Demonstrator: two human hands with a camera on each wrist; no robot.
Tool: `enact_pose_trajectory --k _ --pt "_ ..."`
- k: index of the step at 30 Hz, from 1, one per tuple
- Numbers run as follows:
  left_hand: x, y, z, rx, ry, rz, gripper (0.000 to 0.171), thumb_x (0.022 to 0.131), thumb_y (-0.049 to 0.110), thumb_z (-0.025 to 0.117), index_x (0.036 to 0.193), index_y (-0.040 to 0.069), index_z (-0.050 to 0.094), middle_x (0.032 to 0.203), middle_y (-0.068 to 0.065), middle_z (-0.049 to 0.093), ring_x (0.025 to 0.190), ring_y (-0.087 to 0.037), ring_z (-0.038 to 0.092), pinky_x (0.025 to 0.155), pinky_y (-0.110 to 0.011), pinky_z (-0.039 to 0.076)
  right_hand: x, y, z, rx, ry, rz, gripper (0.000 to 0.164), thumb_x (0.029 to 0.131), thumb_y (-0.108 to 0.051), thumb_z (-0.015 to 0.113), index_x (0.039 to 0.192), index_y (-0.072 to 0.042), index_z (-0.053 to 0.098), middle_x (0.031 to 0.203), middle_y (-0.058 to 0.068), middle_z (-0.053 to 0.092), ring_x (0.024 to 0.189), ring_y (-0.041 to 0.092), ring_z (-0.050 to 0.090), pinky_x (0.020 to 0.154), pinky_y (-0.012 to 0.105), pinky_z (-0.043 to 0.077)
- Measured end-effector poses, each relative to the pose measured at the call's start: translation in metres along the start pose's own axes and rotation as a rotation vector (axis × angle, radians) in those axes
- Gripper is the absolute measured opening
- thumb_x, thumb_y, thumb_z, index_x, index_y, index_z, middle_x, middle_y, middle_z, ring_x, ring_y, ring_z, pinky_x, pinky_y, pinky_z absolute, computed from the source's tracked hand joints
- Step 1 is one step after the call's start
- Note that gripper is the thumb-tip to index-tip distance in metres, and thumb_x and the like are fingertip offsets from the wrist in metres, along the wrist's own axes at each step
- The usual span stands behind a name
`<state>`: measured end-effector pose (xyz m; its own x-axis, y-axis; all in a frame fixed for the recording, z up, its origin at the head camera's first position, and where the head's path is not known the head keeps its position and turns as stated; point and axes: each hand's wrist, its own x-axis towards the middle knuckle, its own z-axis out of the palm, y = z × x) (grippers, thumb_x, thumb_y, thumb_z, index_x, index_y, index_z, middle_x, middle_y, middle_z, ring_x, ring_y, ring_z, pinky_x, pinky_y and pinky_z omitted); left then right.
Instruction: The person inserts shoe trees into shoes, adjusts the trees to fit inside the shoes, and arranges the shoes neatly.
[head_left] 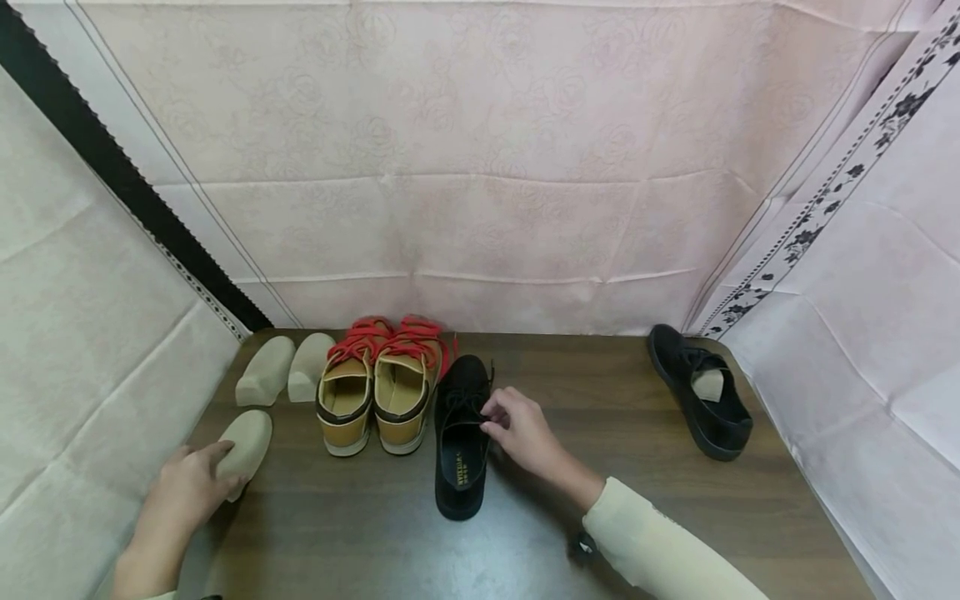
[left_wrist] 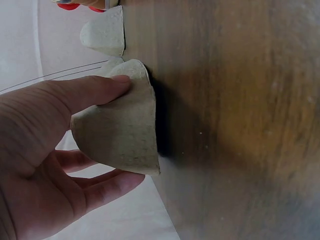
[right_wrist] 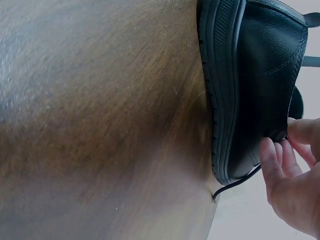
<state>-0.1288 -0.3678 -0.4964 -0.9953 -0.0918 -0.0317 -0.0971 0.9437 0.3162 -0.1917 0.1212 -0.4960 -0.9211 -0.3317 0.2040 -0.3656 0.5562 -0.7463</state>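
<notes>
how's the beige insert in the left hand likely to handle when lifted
The insert is probably light, as it looks like moulded pulp. It seems fairly stiff: no dent shows around the fingers. Its matt, grainy surface suggests it won't slip easily.

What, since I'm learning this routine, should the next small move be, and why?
Perhaps lift the pale molded piece toward the middle black shoe: the left hand grips it, the right hand pinches that shoe's lacing edge, and its printed insole lies uncovered, whereas the other black shoe has a similar pale piece inside.
</notes>
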Motion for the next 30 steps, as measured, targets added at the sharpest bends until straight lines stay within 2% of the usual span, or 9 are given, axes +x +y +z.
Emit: enact_pose_trajectory --k 5,10,12,15,22,26,30 --pt "-0.003 0.003 0.000 -0.011 0.054 0.008 0.063 0.083 0.027 0.083 0.132 -0.005 0.060 0.122 -0.044 0.052 0.104 -0.067 0.053 0.076 -0.071 0.047 0.000 0.000 0.000 -0.002 0.002 0.004 0.017 0.091 -0.006 0.078 0.101 -0.014 0.067 0.102 -0.001 0.063 0.090 0.009 0.067 0.078 0.019 0.057" --pt "-0.003 0.007 -0.001 -0.035 0.163 0.038 0.055 0.075 0.019 0.086 0.120 -0.006 0.064 0.101 -0.037 0.061 0.092 -0.060 0.058 0.072 -0.067 0.047 -0.001 0.001 0.000 -0.003 0.005 0.004 0.017 0.091 -0.006 0.078 0.101 -0.015 0.067 0.102 -0.002 0.063 0.090 0.009 0.067 0.079 0.019 0.057" --pt "-0.003 0.010 -0.004 -0.044 0.179 0.031 0.053 0.074 0.017 0.086 0.116 -0.005 0.064 0.094 -0.033 0.062 0.088 -0.057 0.059 0.070 -0.065 0.047 -0.001 0.000 0.000 0.000 0.005 0.000 0.017 0.091 -0.006 0.078 0.101 -0.014 0.067 0.102 -0.002 0.063 0.090 0.009 0.067 0.079 0.018 0.057" --pt "-0.003 0.015 -0.009 -0.049 0.169 0.014 0.052 0.076 0.019 0.085 0.117 -0.004 0.062 0.091 -0.031 0.060 0.085 -0.055 0.059 0.068 -0.064 0.046 -0.001 0.000 0.000 0.005 0.003 -0.005 0.018 0.091 -0.005 0.078 0.101 -0.014 0.067 0.102 -0.001 0.063 0.090 0.009 0.067 0.079 0.018 0.057" --pt "-0.006 0.029 -0.022 -0.047 0.203 0.031 0.051 0.079 0.021 0.084 0.120 -0.001 0.060 0.105 -0.039 0.058 0.084 -0.062 0.059 0.065 -0.066 0.046 0.000 -0.001 0.000 -0.012 0.006 -0.011 0.016 0.091 -0.005 0.078 0.100 -0.013 0.068 0.101 -0.001 0.063 0.089 0.010 0.067 0.078 0.019 0.058" --pt "-0.007 0.037 -0.027 -0.048 0.212 0.044 0.052 0.081 0.020 0.083 0.122 -0.001 0.060 0.106 -0.038 0.057 0.083 -0.060 0.059 0.064 -0.065 0.047 0.001 0.000 0.000 -0.015 0.007 -0.009 0.016 0.090 -0.005 0.078 0.099 -0.013 0.068 0.100 -0.001 0.063 0.089 0.010 0.067 0.077 0.019 0.058" --pt "-0.008 0.044 -0.030 -0.059 0.263 0.070 0.051 0.080 0.018 0.083 0.122 -0.001 0.061 0.107 -0.038 0.058 0.085 -0.060 0.059 0.066 -0.066 0.046 0.001 0.001 0.000 -0.011 0.007 -0.008 0.017 0.090 -0.005 0.078 0.099 -0.014 0.068 0.100 -0.001 0.063 0.089 0.010 0.068 0.078 0.019 0.058"
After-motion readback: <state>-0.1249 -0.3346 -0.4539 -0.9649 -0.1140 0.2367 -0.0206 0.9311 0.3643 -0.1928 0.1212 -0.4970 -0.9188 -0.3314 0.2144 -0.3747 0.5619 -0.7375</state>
